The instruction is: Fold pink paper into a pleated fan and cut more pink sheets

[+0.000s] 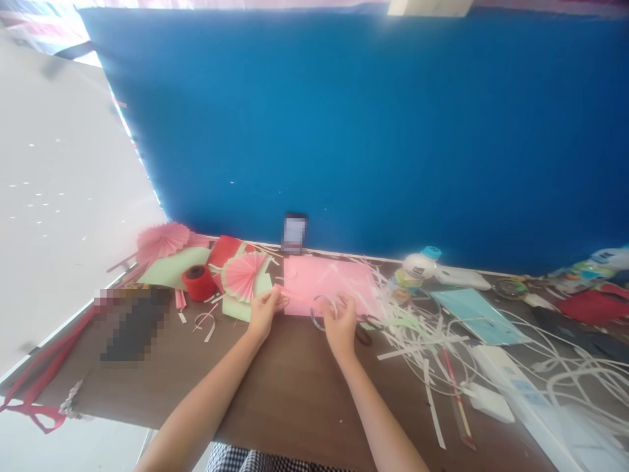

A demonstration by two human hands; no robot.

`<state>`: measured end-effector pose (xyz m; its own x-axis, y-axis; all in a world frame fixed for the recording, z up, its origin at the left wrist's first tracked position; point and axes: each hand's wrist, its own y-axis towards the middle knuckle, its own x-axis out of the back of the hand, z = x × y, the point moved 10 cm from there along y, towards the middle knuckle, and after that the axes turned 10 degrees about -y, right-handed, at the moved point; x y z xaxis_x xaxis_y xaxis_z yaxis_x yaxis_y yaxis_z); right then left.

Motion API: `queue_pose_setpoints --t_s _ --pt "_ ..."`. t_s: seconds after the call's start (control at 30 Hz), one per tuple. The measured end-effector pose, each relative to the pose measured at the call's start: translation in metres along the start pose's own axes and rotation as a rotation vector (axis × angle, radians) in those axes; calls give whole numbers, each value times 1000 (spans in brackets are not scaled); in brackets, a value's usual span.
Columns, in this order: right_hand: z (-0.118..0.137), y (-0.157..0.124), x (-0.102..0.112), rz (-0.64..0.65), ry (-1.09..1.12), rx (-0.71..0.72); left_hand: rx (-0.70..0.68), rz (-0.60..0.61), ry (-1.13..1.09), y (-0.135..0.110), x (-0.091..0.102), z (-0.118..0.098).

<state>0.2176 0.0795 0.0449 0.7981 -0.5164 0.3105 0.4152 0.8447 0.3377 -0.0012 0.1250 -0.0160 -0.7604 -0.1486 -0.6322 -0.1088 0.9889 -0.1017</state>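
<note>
My left hand [265, 313] is closed, thumb and fingers pinching a pink paper strip [281, 295] at the left edge of a pink sheet [314, 272]. In my right hand [341, 322], the curled fingers hold a ring that looks like a roll of clear tape [315, 314], over the sheet's lower edge. A pink fan of folded paper [244, 275] with a pale green edge lies just left of the sheet, on light green paper [234, 309]. Beside my right hand, the black loop of what look like scissors [363, 336] shows partly; the rest is hidden.
White paper strips [417, 331] and cables [565, 373] crowd the right, with a power strip [521, 393] and a bottle [413, 272]. A red ribbon roll [198, 283] and another pink fan [163, 241] lie left. A phone [295, 234] leans on the blue panel [344, 131].
</note>
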Motion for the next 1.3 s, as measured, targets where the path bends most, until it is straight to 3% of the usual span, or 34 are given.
queue_pose_setpoints --t_s 0.1,0.2,0.27,0.43,0.53,0.6,0.67,0.87,1.3 --pt "15 3 29 -212 -110 116 -79 -20 -9 -3 1 -9" --pt "36 1 42 -244 -152 230 -108 -40 -13 -5 1 -15" --pt "49 0 32 -89 -139 262 -110 -57 -10 -7 1 -16" --pt "80 -32 -25 629 -397 344 -176 17 65 -11 -9 -21" --pt "90 -43 -38 790 -442 316 -178 58 92 -13 -12 -18" --pt "95 -43 -50 817 -381 301 -162 92 126 -15 -16 -14" --pt "94 -34 -60 762 -309 282 -144 131 161 -17 -20 -11" --pt "71 -13 -83 669 -209 216 -45 182 66 -21 -28 -3" --pt "67 -4 -90 647 -235 223 -19 210 19 -20 -33 -6"
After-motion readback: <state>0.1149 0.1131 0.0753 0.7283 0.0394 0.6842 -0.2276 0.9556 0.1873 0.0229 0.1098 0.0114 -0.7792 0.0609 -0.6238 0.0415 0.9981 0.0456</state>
